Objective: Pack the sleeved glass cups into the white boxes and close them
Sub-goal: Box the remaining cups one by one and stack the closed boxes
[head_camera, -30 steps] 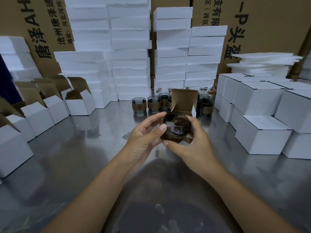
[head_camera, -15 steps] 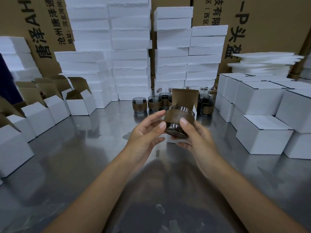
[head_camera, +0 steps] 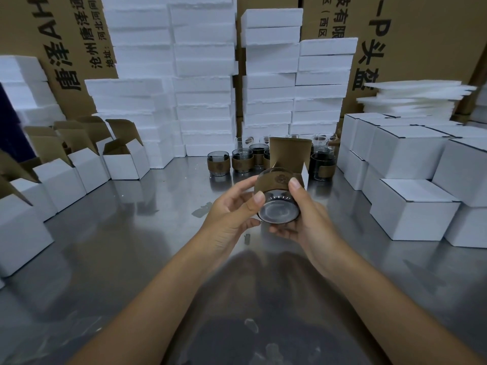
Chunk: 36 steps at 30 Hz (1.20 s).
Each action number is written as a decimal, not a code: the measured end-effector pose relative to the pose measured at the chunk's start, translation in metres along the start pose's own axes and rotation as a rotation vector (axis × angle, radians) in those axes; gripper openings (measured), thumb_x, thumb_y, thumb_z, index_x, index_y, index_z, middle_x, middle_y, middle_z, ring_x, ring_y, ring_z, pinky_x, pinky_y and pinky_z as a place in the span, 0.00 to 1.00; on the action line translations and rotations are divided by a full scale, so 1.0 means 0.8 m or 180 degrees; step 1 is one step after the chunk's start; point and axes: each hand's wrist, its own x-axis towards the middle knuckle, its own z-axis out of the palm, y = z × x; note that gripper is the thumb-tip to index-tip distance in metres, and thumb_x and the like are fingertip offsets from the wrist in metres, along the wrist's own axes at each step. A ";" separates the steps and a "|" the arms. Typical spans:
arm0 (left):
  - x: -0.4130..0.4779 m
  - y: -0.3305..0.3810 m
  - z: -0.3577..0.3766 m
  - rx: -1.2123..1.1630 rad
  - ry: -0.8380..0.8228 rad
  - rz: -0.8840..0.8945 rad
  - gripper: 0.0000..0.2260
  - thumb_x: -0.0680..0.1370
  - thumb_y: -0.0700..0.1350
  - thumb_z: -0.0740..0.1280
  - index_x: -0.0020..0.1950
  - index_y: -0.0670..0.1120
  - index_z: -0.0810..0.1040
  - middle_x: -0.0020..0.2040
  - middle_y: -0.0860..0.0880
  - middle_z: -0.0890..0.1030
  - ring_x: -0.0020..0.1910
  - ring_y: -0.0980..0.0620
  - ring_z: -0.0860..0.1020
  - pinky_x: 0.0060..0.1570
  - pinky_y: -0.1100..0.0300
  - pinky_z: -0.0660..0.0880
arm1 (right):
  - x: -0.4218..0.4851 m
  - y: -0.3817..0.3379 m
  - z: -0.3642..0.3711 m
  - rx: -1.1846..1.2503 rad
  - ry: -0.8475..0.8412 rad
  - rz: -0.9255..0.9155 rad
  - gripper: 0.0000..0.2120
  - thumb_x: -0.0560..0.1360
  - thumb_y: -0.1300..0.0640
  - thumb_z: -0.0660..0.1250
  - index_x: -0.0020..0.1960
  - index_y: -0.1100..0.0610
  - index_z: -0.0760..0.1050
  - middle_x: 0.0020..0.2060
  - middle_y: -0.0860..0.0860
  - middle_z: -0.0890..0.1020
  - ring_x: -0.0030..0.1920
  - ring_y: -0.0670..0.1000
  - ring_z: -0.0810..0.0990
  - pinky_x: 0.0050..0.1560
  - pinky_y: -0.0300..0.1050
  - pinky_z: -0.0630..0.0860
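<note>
A glass cup with a brown sleeve is held above the steel table, tilted with its base toward me. My right hand grips it, thumb on the sleeve and fingers underneath. My left hand holds its left side with thumb and fingers. Just behind the cup stands an open white box with its brown flap raised; the cup hides most of it. Several more sleeved cups wait in a row behind.
Open white boxes line the left side. Closed white boxes are stacked on the right. White foam blocks and large cardboard cartons fill the back. Thin foam sheets lie at the back right.
The cup has been turned over in both hands: its mouth faced me, then its side, and now its base faces me. Both hands stayed in about the same place.
</note>
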 end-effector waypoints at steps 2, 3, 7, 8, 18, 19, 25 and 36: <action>0.000 0.000 -0.001 -0.0059 -0.0012 0.0009 0.27 0.65 0.53 0.75 0.64 0.52 0.76 0.58 0.45 0.80 0.56 0.50 0.80 0.50 0.60 0.77 | 0.001 0.000 -0.002 0.0075 0.0000 -0.0016 0.25 0.60 0.33 0.65 0.45 0.51 0.83 0.42 0.52 0.85 0.38 0.49 0.83 0.38 0.41 0.78; 0.000 0.001 -0.001 -0.0084 -0.0025 0.0015 0.25 0.67 0.51 0.73 0.64 0.52 0.76 0.58 0.46 0.80 0.55 0.51 0.80 0.48 0.61 0.76 | 0.001 0.000 -0.003 0.0116 -0.0017 -0.0024 0.25 0.61 0.34 0.65 0.47 0.52 0.81 0.42 0.52 0.85 0.37 0.49 0.82 0.39 0.42 0.78; -0.001 0.000 -0.003 -0.0182 -0.0175 0.0137 0.25 0.65 0.46 0.77 0.61 0.51 0.78 0.58 0.49 0.81 0.55 0.53 0.80 0.49 0.64 0.75 | -0.001 0.000 -0.007 0.0130 -0.0120 -0.0116 0.20 0.67 0.40 0.70 0.54 0.50 0.77 0.43 0.50 0.85 0.39 0.48 0.83 0.44 0.43 0.77; -0.001 -0.001 -0.003 -0.0158 -0.0223 0.0172 0.25 0.66 0.45 0.77 0.62 0.51 0.77 0.59 0.48 0.81 0.57 0.52 0.79 0.51 0.63 0.75 | -0.001 0.000 -0.007 0.0128 -0.0117 -0.0136 0.20 0.66 0.41 0.69 0.55 0.49 0.77 0.44 0.49 0.85 0.41 0.48 0.83 0.44 0.42 0.77; 0.002 -0.004 -0.001 0.0190 -0.0336 0.0407 0.17 0.71 0.46 0.73 0.59 0.57 0.80 0.60 0.52 0.81 0.61 0.54 0.77 0.53 0.65 0.75 | 0.002 0.003 -0.009 0.0038 0.0357 -0.0792 0.22 0.64 0.59 0.77 0.55 0.48 0.75 0.46 0.42 0.84 0.51 0.44 0.82 0.53 0.44 0.78; 0.001 -0.004 -0.001 0.0254 -0.0297 0.0419 0.16 0.71 0.48 0.72 0.58 0.58 0.80 0.59 0.54 0.81 0.60 0.56 0.77 0.52 0.66 0.75 | 0.002 0.003 -0.009 -0.0027 0.0389 -0.0858 0.23 0.64 0.61 0.77 0.55 0.48 0.74 0.46 0.40 0.83 0.51 0.43 0.81 0.52 0.44 0.78; 0.002 -0.010 0.007 0.1639 0.0289 0.0641 0.14 0.79 0.47 0.63 0.50 0.70 0.75 0.56 0.59 0.77 0.54 0.64 0.75 0.53 0.70 0.72 | 0.004 0.002 -0.012 -0.0303 0.0522 -0.1078 0.23 0.64 0.60 0.78 0.54 0.48 0.73 0.43 0.36 0.82 0.47 0.38 0.81 0.49 0.38 0.79; 0.009 -0.033 0.020 0.2961 0.0149 0.0294 0.21 0.79 0.56 0.59 0.72 0.62 0.60 0.68 0.56 0.59 0.65 0.53 0.67 0.59 0.62 0.69 | 0.000 -0.007 -0.013 -0.0383 0.0612 -0.1456 0.20 0.66 0.55 0.77 0.52 0.43 0.72 0.44 0.32 0.80 0.47 0.34 0.79 0.42 0.26 0.73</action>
